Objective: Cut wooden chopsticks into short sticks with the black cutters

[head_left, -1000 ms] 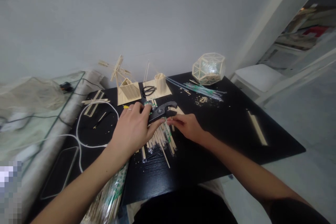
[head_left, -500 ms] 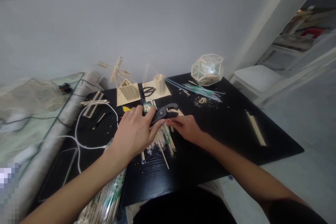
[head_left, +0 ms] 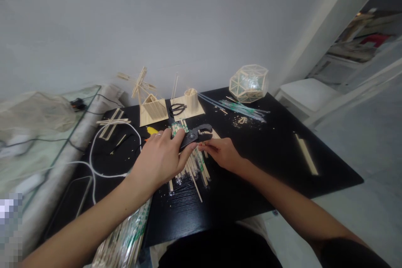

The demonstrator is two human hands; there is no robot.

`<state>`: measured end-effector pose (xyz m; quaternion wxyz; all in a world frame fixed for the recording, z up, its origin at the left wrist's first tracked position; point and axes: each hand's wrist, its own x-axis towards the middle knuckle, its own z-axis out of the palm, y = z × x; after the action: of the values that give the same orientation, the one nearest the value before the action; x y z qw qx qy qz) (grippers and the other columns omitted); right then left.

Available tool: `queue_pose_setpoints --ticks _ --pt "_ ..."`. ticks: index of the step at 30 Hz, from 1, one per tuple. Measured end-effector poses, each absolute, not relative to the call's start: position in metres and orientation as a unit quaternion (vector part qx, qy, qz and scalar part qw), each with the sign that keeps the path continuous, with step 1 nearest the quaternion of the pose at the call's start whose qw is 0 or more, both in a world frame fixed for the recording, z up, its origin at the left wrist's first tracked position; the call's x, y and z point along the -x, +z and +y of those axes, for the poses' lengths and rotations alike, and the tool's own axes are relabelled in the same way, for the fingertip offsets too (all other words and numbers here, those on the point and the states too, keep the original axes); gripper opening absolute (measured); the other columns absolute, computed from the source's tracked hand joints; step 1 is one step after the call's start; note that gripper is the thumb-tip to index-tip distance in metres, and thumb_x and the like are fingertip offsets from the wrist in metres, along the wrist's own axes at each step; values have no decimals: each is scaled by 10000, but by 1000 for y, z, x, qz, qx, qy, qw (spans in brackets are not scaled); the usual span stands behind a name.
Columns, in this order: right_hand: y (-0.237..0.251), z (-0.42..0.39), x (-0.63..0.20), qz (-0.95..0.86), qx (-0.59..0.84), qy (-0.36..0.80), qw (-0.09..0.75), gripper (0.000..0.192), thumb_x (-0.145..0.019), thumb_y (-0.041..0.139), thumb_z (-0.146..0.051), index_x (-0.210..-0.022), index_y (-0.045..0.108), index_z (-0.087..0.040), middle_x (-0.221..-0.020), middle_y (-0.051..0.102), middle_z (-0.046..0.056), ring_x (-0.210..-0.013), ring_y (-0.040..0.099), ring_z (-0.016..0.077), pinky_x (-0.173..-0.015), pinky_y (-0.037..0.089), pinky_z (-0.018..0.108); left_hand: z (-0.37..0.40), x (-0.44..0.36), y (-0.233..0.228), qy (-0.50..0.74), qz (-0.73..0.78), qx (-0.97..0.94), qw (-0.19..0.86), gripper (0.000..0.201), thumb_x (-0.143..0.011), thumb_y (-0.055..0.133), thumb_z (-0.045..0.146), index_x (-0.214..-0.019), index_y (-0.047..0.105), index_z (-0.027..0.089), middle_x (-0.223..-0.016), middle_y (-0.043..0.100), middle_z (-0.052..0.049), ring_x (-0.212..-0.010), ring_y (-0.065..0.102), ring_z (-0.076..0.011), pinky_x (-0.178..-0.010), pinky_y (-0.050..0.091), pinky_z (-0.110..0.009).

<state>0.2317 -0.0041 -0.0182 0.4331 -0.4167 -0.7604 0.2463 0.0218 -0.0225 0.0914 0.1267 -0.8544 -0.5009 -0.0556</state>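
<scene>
My left hand (head_left: 160, 153) is wrapped round a pair of hand pruners (head_left: 192, 135), whose dark curved jaws point right and stand slightly apart. A yellow part of their handle shows beyond my knuckles. Close below the jaws, the thumb and fingers of my right hand (head_left: 221, 153) are pinched together; whatever lies between them is too small and hidden to make out. Under both hands lies a pile of wooden chopsticks (head_left: 196, 184), several in clear wrappers with green print.
Stick-built models stand at the back: a windmill-like one (head_left: 153, 109), a round cup (head_left: 191, 99) on a board and a faceted frame (head_left: 249, 83). Empty wrappers (head_left: 245, 111) and wood scraps (head_left: 241, 120) lie right of centre. A white cable (head_left: 91, 150) loops at left, near a phone (head_left: 67, 201).
The pruner jaws look slightly closer together than before. Both hands have stayed almost in place.
</scene>
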Motion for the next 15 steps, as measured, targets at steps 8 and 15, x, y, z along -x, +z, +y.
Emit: queue_pose_setpoints --ticks 8,15 --pt "-15 -6 -232 -767 411 233 434 296 -989 615 -440 -935 809 -223 -749 781 33 -641 688 159 -644 486 244 -23 -22 91 -35 -505 852 131 526 -1026 292 610 -1006 591 178 -766 638 -81 -694 667 -257 -619 473 -334" --pt "-16 -6 -232 -774 401 217 440 315 -992 623 -411 -916 797 -160 -772 786 54 -631 670 132 -643 463 215 -22 -20 90 -18 -519 846 123 561 -1017 282 646 -1025 601 185 -800 671 -88 -698 685 -271 -566 444 -320"
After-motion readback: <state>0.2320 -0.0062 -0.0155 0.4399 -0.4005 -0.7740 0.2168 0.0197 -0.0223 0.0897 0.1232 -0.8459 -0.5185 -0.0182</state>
